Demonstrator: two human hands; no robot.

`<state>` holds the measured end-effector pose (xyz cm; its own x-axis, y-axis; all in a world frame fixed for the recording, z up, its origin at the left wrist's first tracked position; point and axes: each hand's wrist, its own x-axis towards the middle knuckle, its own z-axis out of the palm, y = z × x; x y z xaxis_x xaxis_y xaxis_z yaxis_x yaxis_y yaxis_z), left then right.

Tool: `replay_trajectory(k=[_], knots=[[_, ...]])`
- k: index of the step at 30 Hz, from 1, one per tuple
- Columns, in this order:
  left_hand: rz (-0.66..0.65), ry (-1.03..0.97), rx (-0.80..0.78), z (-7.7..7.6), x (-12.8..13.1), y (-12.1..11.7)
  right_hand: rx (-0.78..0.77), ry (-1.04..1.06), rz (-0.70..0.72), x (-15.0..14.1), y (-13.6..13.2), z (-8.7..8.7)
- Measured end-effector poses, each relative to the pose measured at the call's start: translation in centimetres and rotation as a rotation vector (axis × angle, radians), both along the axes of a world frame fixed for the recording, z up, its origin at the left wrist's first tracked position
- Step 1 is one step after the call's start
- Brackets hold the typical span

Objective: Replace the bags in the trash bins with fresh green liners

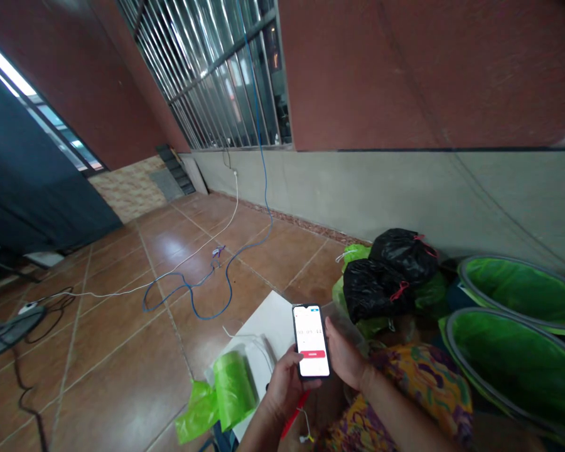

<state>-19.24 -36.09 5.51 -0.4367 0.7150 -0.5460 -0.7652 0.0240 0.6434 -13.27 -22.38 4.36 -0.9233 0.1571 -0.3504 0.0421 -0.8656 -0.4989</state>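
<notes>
A smartphone (pixel 311 333) with a lit white screen and a red bar is held upright in front of me. My left hand (pixel 285 380) is closed around its lower left side, the thumb lying near the red bar. On the other side, my right hand (pixel 343 355) rests against the phone's right edge; its far fingers are hidden behind the phone. Below the phone lies a white board (pixel 273 320) on the floor. A roll of green plastic bags (pixel 235 389) sits on the board's left part, with one bag trailing off.
Black tied bags (pixel 381 285) lie by the wall at right, beside two green-lined bins (pixel 508 370). A blue cable (pixel 230 282) and a white cable (pixel 136 290) cross the tiled floor (pixel 122 339). A round dark base (pixel 14 333) stands at far left.
</notes>
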Motion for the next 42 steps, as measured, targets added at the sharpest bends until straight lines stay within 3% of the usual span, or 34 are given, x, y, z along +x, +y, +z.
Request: replay_trajectory(k=[16,26,34,42], knots=[[-0.028,-0.01,0.012,-1.3,0.0,0.0,-0.061,0.013,0.028,-0.1,-0.5,-0.2],[-0.017,0.0,-0.044,-0.9,0.3,0.6,-0.033,0.015,0.015,0.0,-0.2,-0.3],[-0.004,-0.009,-0.015,-1.7,0.3,0.5,-0.059,0.01,0.033,0.0,-0.2,-0.3],[-0.02,0.0,-0.026,0.3,0.5,0.4,-0.039,0.003,0.042,0.0,-0.5,-0.2]])
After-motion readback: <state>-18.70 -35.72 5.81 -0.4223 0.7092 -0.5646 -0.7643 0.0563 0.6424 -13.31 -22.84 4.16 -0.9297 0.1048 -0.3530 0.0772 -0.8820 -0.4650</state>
